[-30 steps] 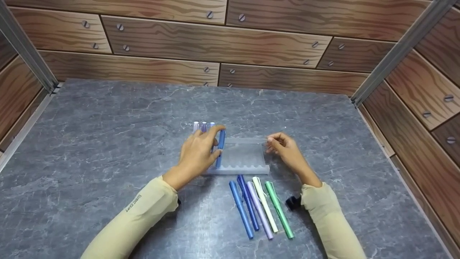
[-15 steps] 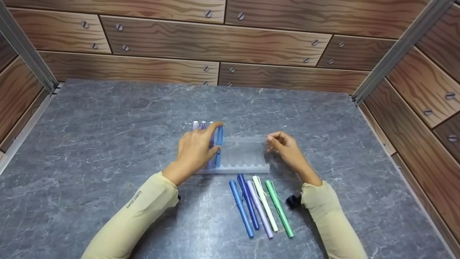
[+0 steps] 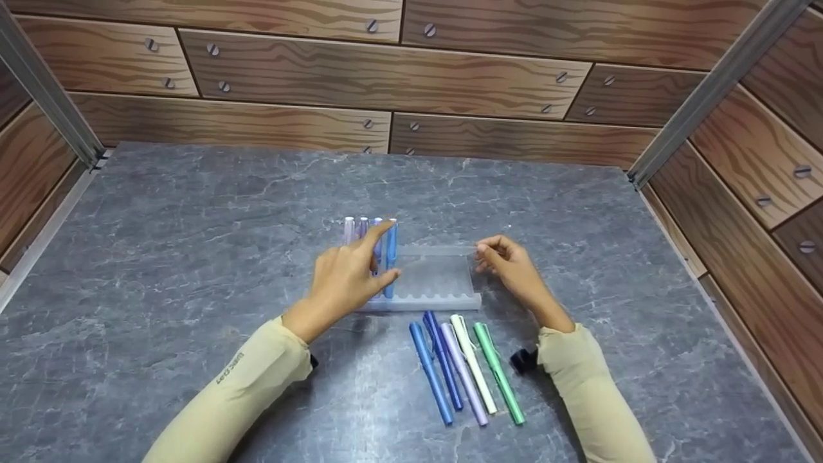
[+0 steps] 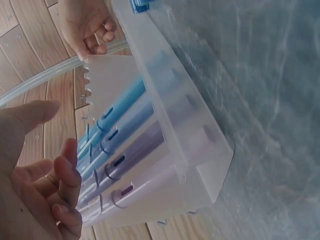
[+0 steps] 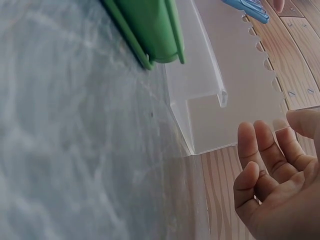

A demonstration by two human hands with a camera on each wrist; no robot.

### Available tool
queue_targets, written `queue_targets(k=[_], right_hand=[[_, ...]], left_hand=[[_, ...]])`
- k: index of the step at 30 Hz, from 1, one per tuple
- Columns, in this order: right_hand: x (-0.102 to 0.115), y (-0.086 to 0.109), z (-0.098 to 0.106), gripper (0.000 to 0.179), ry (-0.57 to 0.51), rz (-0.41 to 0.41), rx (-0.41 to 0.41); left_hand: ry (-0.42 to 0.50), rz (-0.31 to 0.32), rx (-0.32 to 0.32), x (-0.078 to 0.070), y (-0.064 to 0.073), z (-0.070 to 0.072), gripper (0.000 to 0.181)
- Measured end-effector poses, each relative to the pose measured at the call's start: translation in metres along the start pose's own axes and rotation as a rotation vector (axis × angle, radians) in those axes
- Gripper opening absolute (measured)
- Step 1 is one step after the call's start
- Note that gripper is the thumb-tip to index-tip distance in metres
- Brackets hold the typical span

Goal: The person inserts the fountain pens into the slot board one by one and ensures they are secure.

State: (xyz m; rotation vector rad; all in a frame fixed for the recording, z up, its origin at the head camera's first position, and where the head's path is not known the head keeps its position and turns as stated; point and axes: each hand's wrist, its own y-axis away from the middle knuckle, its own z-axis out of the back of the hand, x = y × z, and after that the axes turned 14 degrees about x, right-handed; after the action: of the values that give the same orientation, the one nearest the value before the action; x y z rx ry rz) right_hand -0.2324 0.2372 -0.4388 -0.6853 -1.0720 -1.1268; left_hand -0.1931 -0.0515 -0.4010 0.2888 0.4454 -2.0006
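Observation:
A clear frosted pen rack (image 3: 443, 302) with a notched edge stands on the table. Several pens lean side by side in its left part: a light blue pen (image 3: 391, 247), a blue one (image 4: 131, 117), a purple one (image 4: 142, 142) and a pale lilac one (image 4: 150, 177). My left hand (image 3: 344, 273) is right beside the light blue pen, index fingertip at its upper end and thumb spread away. In the left wrist view its fingers are loose, with nothing between them. My right hand (image 3: 511, 267) pinches the rack's far right corner between thumb and fingers.
In front of the rack several pens lie on the table: a blue pen (image 3: 431, 373), a dark blue pen (image 3: 442, 360), a lilac pen (image 3: 464, 376), a white pen (image 3: 474, 363) and a green pen (image 3: 499, 373). Wood-patterned panels (image 3: 386, 71) enclose the table.
The light blue pen has settled back into the rack beside the others. My left hand's thumb has come off it and the hand has shifted slightly left. The right hand has stayed put.

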Motion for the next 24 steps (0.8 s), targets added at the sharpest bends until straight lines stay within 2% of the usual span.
queue_targets(k=[11, 24], right_hand=[[-0.001, -0.001, 0.003, 0.030, -0.019, -0.012, 0.000], [0.000, 0.000, 0.001, 0.032, 0.008, 0.015, 0.009]], left_hand=[[0.116, -0.004, 0.187, -0.015, 0.016, -0.006, 0.080], [0.147, 0.012, 0.297, -0.029, 0.031, -0.017, 0.089]])
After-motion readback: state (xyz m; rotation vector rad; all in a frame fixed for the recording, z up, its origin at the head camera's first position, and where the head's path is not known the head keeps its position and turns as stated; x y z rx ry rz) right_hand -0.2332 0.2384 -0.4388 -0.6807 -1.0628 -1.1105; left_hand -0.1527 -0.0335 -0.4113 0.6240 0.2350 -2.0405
